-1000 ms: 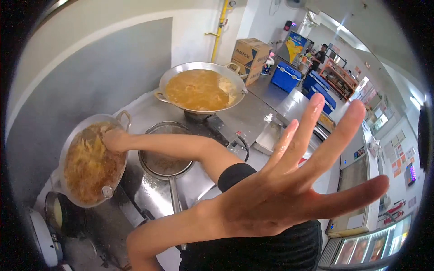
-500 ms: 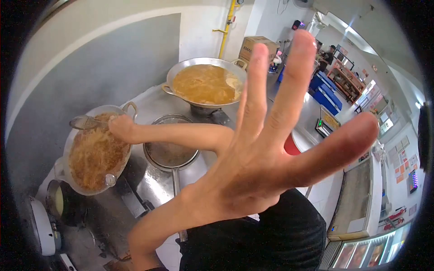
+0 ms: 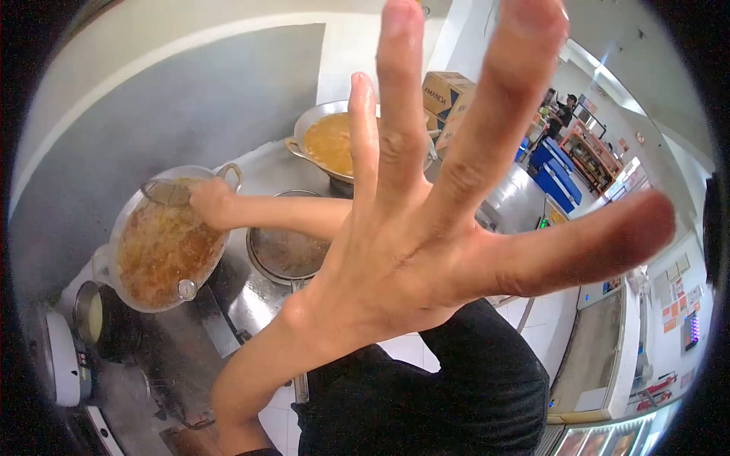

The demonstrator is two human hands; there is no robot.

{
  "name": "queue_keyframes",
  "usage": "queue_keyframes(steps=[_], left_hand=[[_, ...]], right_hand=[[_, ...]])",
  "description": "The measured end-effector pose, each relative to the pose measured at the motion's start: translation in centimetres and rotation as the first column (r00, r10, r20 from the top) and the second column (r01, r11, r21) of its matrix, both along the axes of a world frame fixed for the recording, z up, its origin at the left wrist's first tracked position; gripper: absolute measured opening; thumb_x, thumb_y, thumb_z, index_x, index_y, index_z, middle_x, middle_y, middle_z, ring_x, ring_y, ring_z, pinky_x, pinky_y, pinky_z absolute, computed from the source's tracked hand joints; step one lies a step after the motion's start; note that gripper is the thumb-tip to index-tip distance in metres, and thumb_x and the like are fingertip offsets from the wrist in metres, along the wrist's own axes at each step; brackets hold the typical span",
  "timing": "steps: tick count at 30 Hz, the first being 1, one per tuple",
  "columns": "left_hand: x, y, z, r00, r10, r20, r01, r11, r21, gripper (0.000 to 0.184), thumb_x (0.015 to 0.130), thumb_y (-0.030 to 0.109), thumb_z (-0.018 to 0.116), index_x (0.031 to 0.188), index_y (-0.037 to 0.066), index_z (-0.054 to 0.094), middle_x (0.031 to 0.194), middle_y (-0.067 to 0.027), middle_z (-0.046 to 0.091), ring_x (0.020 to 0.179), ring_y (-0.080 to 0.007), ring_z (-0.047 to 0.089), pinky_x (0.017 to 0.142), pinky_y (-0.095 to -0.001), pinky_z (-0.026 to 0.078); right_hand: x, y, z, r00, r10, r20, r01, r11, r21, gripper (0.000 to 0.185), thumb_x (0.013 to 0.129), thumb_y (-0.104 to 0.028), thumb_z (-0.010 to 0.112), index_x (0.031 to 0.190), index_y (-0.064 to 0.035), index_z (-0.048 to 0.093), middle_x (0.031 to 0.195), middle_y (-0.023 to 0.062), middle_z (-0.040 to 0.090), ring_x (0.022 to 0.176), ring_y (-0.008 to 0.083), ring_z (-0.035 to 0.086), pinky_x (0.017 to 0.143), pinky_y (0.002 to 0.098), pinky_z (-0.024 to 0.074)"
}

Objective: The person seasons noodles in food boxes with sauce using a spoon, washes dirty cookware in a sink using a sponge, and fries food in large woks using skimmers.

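My left hand [image 3: 403, 251] is raised close to the camera, back toward me, fingers spread and holding nothing. It hides part of the counter and the back wok. Beyond it my right hand [image 3: 213, 204] grips a wire skimmer [image 3: 167, 194], whose round mesh head is over the far side of the left wok [image 3: 112, 242]. Brown, bubbling oil [image 3: 171, 254] fills that wok. A round dial thermometer [image 3: 187, 289] sits at its near edge. Right of the wok lies a large round strainer [image 3: 285, 247], its handle running toward me.
A second wok [image 3: 303, 125] with golden oil stands at the back. Cardboard boxes [image 3: 445, 95] are behind it. A dark pot [image 3: 114, 327] and a white appliance [image 3: 62, 357] are at left. Blue coolers [image 3: 559, 182] and a person [image 3: 564, 114] are far right.
My left hand has come nearer the camera and looks larger, its fingers spread wider. My right hand stays by the left wok with the skimmer. The view has shifted slightly.
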State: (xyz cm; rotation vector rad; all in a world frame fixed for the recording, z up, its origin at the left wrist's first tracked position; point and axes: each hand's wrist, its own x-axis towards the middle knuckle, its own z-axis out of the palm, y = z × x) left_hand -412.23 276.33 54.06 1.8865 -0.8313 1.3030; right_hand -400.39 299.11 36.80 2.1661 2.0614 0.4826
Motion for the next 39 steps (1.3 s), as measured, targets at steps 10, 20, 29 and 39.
queue_keyframes(steps=[10, 20, 29, 39], left_hand=[[-11.5, 7.5, -19.4, 0.567, 0.813, -0.132, -0.817, 0.575, 0.033, 0.03, 0.081, 0.002, 0.052, 0.109, 0.01, 0.053, 0.132, -0.0255, 0.04, 0.121, -0.0476, 0.039, 0.095, -0.0613, 0.036], [-41.5, -18.9, -55.6, -0.683, -0.584, -0.44, -0.473, -0.105, 0.875, 0.049, 0.077, 0.0, 0.044, 0.126, 0.001, 0.047, 0.133, -0.022, 0.041, 0.122, -0.0399, 0.04, 0.098, -0.0462, 0.037], [-31.5, -39.4, -59.1, -0.009, -0.796, -0.605, -0.852, -0.31, 0.421, 0.036, 0.077, 0.004, 0.051, 0.113, 0.003, 0.054, 0.112, -0.0169, 0.054, 0.103, -0.0315, 0.052, 0.085, -0.0408, 0.044], [-36.4, -33.2, -70.6, 0.027, -0.064, -0.998, -0.926, -0.377, -0.001, 0.023, 0.076, 0.008, 0.057, 0.098, 0.006, 0.063, 0.089, -0.0113, 0.067, 0.083, -0.0221, 0.064, 0.07, -0.0349, 0.051]], right_hand=[[5.0, 6.0, 0.0, 0.99, 0.138, 0.024, -0.129, 0.966, -0.225, 0.015, 0.073, -0.025, 0.069, 0.081, -0.0116, 0.071, 0.079, 0.0055, 0.069, 0.071, 0.0233, 0.066, 0.063, 0.0385, 0.0529], [11.5, 9.5, -2.1, 0.771, -0.383, -0.509, -0.199, 0.614, -0.764, 0.019, 0.088, -0.022, 0.048, 0.096, -0.014, 0.063, 0.054, -0.0046, 0.044, 0.04, 0.0079, 0.037, 0.035, 0.0232, 0.0297], [6.5, 7.0, -2.8, 0.426, -0.686, -0.59, -0.087, 0.618, -0.781, 0.023, 0.097, -0.022, 0.041, 0.113, -0.0149, 0.056, 0.055, -0.0081, 0.04, 0.039, 0.0023, 0.031, 0.031, 0.0194, 0.0202], [3.5, 10.7, -6.8, 0.01, -0.671, -0.741, -0.199, 0.725, -0.659, 0.023, 0.098, -0.016, 0.034, 0.114, -0.0098, 0.051, 0.057, -0.0068, 0.039, 0.039, 0.0021, 0.024, 0.032, 0.0178, 0.0186]])
